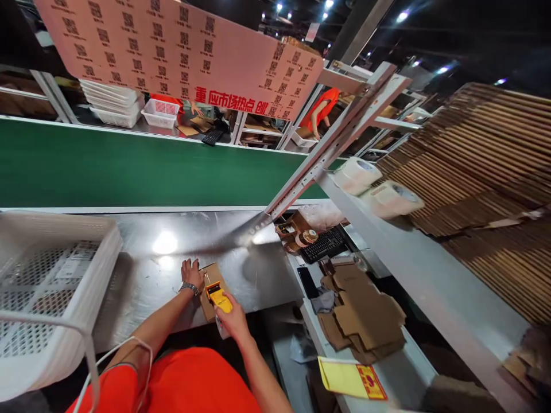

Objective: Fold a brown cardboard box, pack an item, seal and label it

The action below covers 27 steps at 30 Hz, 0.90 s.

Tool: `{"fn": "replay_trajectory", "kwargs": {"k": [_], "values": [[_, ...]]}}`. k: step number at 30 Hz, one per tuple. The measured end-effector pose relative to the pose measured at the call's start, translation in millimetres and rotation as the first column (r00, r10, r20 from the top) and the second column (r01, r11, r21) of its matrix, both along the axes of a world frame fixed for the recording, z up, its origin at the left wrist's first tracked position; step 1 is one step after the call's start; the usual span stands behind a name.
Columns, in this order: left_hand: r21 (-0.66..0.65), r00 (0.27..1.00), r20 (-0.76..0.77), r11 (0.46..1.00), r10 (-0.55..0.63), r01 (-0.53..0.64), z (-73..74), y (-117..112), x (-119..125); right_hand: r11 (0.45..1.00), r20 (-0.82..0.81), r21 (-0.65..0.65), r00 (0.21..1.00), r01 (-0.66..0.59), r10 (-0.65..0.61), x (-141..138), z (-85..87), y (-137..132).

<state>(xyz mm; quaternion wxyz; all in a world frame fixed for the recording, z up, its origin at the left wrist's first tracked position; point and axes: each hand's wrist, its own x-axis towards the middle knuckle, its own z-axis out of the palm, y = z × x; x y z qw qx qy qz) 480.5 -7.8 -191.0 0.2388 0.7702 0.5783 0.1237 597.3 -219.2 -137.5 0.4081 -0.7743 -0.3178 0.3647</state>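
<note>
A small brown cardboard box (210, 289) lies on the steel worktable (142, 275) close to its near edge. My left hand (191, 273), with a watch on the wrist, rests on the box's left side with fingers pressed down on it. My right hand (232, 318) is closed round a yellow tape dispenser (218, 296) whose front end sits on top of the box.
A white perforated plastic basket (47, 287) stands at the left. Beyond the table runs a green conveyor belt (129, 169). To the right are a keyboard (325, 245), flat cardboard blanks (365, 315), tape rolls (357, 175) on a shelf and stacked cardboard (482, 172). People in orange work beyond the belt.
</note>
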Motion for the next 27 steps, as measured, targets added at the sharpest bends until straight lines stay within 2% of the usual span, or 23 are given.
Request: {"fn": "replay_trajectory", "kwargs": {"k": [3, 8, 10, 12, 14, 16, 18, 19, 22, 25, 27], "values": [[-0.014, 1.000, -0.008, 1.000, 0.025, -0.025, -3.4, 2.3, -0.6, 1.000, 0.033, -0.018, 0.999, -0.018, 0.018, 4.2, 2.9, -24.2], [-0.001, 1.000, 0.000, 1.000, 0.009, -0.009, -4.5, 5.3, 0.5, 0.995, 0.037, -0.049, 0.996, -0.085, 0.087, 12.9, -12.4, -98.6], [0.044, 1.000, 0.005, 0.999, -0.028, 0.028, -2.7, 0.2, -0.3, 0.994, 0.039, -0.071, 0.996, -0.082, 0.085, 13.7, -20.9, -116.0], [0.100, 0.992, 0.008, 0.987, -0.129, 0.127, -1.4, -13.8, -4.2, 0.995, 0.040, -0.072, 0.997, -0.065, 0.068, 13.2, -26.4, -121.7], [0.111, 0.937, -0.018, 0.930, -0.350, 0.350, -2.4, -37.2, -11.3, 0.997, 0.041, -0.058, 0.997, -0.058, 0.060, 12.7, -28.0, -120.7], [0.028, 0.793, -0.101, 0.795, -0.601, 0.606, -6.2, -65.4, -19.5, 0.998, 0.033, -0.031, 0.998, -0.059, 0.060, 13.2, -27.4, -118.5], [-0.103, 0.625, -0.207, 0.652, -0.753, 0.751, -11.1, -91.1, -25.4, 0.998, 0.003, -0.010, 0.998, -0.068, 0.068, 14.4, -26.6, -118.2], [-0.153, 0.582, -0.263, 0.629, -0.769, 0.762, -13.2, -101.1, -26.9, 0.997, -0.019, -0.002, 0.997, -0.073, 0.073, 15.1, -26.4, -118.9], [-0.179, 0.585, -0.360, 0.669, -0.727, 0.721, -15.0, -116.5, -27.9, 0.998, -0.092, 0.014, 0.994, -0.061, 0.062, 16.8, -25.2, -123.1], [-0.146, 0.596, -0.299, 0.653, -0.745, 0.743, -8.8, -116.1, -30.4, 0.998, -0.156, 0.062, 0.988, -0.015, 0.025, 20.5, -17.6, -129.4], [-0.123, 0.605, -0.231, 0.640, -0.762, 0.758, 0.8, -112.4, -33.3, 0.994, -0.160, 0.105, 0.987, 0.018, -0.001, 25.7, -7.0, -134.0]]}}
